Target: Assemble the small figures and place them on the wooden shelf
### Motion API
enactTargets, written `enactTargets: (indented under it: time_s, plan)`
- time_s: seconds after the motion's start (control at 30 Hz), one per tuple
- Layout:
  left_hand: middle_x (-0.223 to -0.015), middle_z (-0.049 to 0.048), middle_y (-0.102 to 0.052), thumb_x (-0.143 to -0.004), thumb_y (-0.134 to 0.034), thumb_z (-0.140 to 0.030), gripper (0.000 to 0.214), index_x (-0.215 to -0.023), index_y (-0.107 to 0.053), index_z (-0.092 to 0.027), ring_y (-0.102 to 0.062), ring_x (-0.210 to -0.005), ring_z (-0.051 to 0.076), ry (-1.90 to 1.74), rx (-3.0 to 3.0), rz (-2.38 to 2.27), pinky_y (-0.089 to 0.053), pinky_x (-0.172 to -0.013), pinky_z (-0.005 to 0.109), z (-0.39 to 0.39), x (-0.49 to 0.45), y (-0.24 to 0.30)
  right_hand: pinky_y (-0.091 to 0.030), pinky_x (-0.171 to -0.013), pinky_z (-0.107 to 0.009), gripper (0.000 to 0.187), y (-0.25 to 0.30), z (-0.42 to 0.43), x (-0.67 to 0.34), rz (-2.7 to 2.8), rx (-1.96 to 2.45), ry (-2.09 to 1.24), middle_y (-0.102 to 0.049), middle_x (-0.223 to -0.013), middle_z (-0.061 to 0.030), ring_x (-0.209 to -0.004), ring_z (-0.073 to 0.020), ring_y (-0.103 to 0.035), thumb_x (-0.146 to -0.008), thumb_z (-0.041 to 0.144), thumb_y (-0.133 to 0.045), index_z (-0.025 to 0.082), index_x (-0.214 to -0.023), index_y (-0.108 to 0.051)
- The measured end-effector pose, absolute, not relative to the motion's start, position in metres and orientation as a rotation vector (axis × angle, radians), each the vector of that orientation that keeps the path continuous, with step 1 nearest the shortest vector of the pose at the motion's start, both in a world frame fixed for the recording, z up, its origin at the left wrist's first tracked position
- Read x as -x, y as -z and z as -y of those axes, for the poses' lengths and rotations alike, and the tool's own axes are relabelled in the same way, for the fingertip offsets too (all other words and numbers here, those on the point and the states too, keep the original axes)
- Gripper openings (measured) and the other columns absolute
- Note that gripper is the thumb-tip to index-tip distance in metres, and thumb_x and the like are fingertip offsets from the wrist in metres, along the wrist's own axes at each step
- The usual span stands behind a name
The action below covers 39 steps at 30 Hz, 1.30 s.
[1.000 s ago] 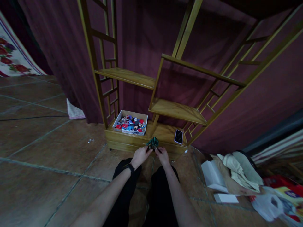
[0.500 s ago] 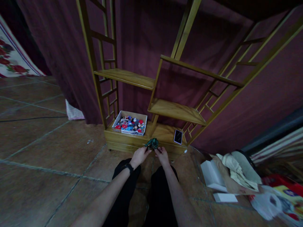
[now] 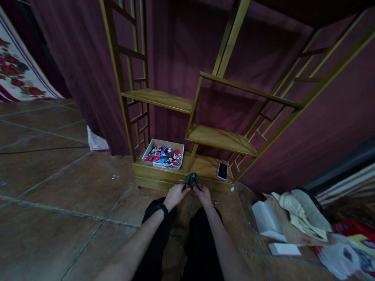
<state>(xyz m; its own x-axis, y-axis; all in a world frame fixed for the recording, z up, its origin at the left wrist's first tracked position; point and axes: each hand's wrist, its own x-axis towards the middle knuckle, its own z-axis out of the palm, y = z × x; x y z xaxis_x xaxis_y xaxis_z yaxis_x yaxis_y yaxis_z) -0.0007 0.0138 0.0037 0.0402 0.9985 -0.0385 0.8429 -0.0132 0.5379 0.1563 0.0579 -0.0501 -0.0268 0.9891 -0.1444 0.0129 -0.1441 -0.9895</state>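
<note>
A small dark green and black figurine is held up in front of the shelf's low base, its finer detail too small to make out. My left hand pinches its left side, a dark watch on that wrist. From the other side, my right hand grips it between closed fingers. Behind and to the left, an open cardboard box full of small colourful figures rests on the bottom shelf.
The wooden shelf unit stands against a maroon curtain. A phone lies on its bottom board at right. On the floor to the right are a white box, a pale cloth and a plastic bag. A cable runs at left.
The figurine has turned a little between my hands, its shape showing differently. The whole view has shifted slightly, so the shelf and box appear further right and lower.
</note>
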Motion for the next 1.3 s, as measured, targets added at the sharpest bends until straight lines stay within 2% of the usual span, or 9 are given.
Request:
enactTargets:
  time_s: [0.3, 0.43, 0.6, 0.8, 1.07, 1.3]
  plan:
    - [-0.084, 0.0068, -0.064, -0.082, -0.037, -0.047, 0.036, -0.09, -0.058, -0.019, -0.06, -0.08, 0.018, -0.586, -1.868, -1.81, -0.038, -0.065, 0.023, -0.018, 0.001, -0.004, -0.048, -0.055, -0.024, 0.036, 0.045, -0.06, -0.157, 1.096, 1.297, -1.4, -0.064, -0.073, -0.0017, -0.067, -0.0159, -0.06, -0.049, 0.043, -0.069, 0.016, -0.069, -0.06]
    - [-0.073, 0.0045, -0.064, -0.082, -0.037, -0.046, 0.036, -0.085, -0.058, -0.017, -0.06, -0.068, 0.015, -0.69, -1.795, -1.671, -0.039, -0.061, 0.023, -0.023, 0.002, 0.002, -0.049, -0.055, -0.025, 0.035, 0.044, -0.06, -0.157, 1.087, 1.294, -1.416, -0.062, -0.07, -0.0007, -0.061, -0.014, -0.059, -0.049, 0.042, -0.069, 0.015, -0.069, -0.06]
    - [-0.064, 0.0021, -0.062, -0.082, -0.036, -0.043, 0.036, -0.082, -0.057, -0.015, -0.057, -0.057, 0.013, -0.768, -1.748, -1.53, -0.039, -0.055, 0.022, -0.028, 0.003, 0.015, -0.048, -0.054, -0.024, 0.033, 0.047, -0.06, -0.155, 1.064, 1.314, -1.359, -0.062, -0.076, -0.0003, -0.067, -0.0148, -0.059, -0.049, 0.038, -0.069, 0.017, -0.072, -0.056]
    - [-0.07, 0.0036, -0.063, -0.082, -0.039, -0.043, 0.033, -0.081, -0.058, -0.016, -0.058, -0.066, 0.014, -0.65, -1.853, -1.681, -0.038, -0.059, 0.022, -0.026, 0.005, 0.013, -0.047, -0.05, -0.023, 0.034, 0.05, -0.061, -0.153, 1.112, 1.328, -1.289, -0.06, -0.08, -0.0014, -0.072, -0.0164, -0.058, -0.051, 0.035, -0.067, 0.018, -0.075, -0.051]
    - [-0.085, 0.0088, -0.064, -0.085, -0.032, -0.043, 0.035, -0.094, -0.055, -0.017, -0.059, -0.081, 0.02, -0.438, -2.1, -1.959, -0.04, -0.068, 0.028, -0.01, 0.0, -0.004, -0.045, -0.055, -0.024, 0.03, 0.054, -0.062, -0.153, 1.134, 1.291, -1.256, -0.06, -0.072, -0.0007, -0.069, -0.016, -0.058, -0.05, 0.032, -0.067, 0.019, -0.07, -0.049]
    - [-0.083, 0.0133, -0.062, -0.087, -0.029, -0.038, 0.04, -0.087, -0.058, -0.012, -0.057, -0.083, 0.022, -0.475, -2.289, -1.948, -0.037, -0.079, 0.034, 0.0, -0.006, -0.015, -0.044, -0.058, -0.029, 0.029, 0.053, -0.063, -0.153, 1.082, 1.199, -1.287, -0.057, -0.064, 0.0034, -0.063, -0.0163, -0.056, -0.048, 0.026, -0.068, 0.021, -0.064, -0.045]
